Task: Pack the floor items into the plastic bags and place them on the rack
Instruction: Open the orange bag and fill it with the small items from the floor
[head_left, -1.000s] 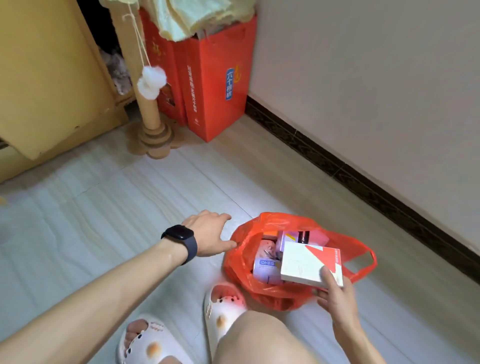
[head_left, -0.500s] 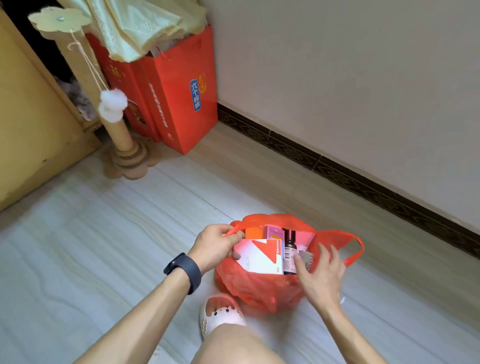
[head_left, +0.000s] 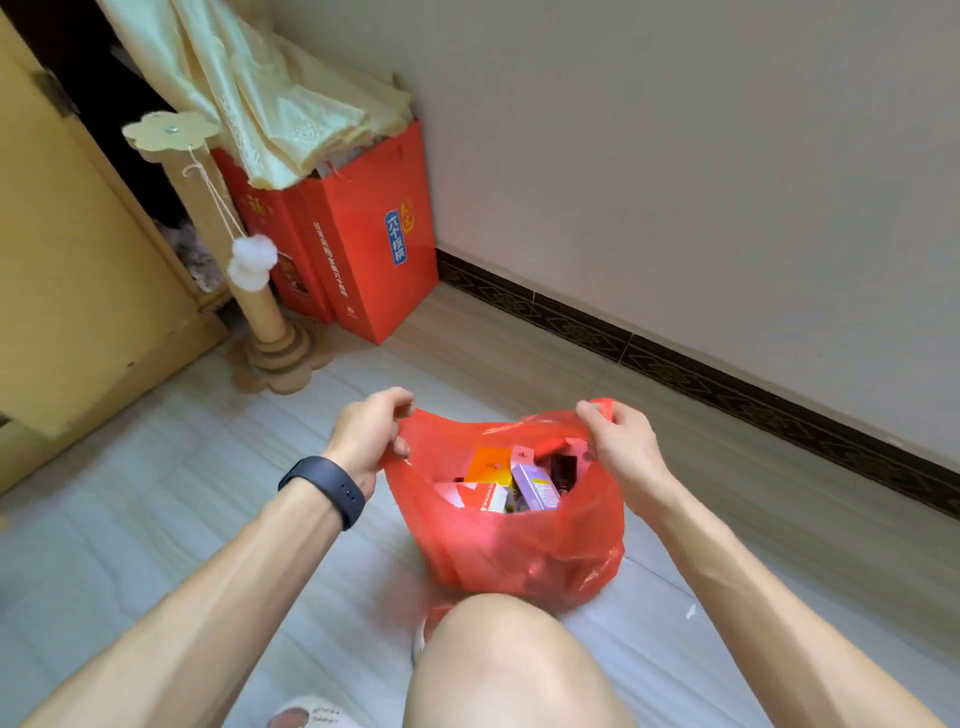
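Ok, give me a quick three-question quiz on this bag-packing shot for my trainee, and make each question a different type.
1. True or false: the left hand and the right hand each grip the top of the red plastic bag.
2. Which wrist wears the black band? A left, B right, C neither.
3. Fill the gap: the orange box sits ___ the bag, next to a purple box.
Key: 1 true; 2 A; 3 inside.

Red bag (head_left: 519, 545) between both hands
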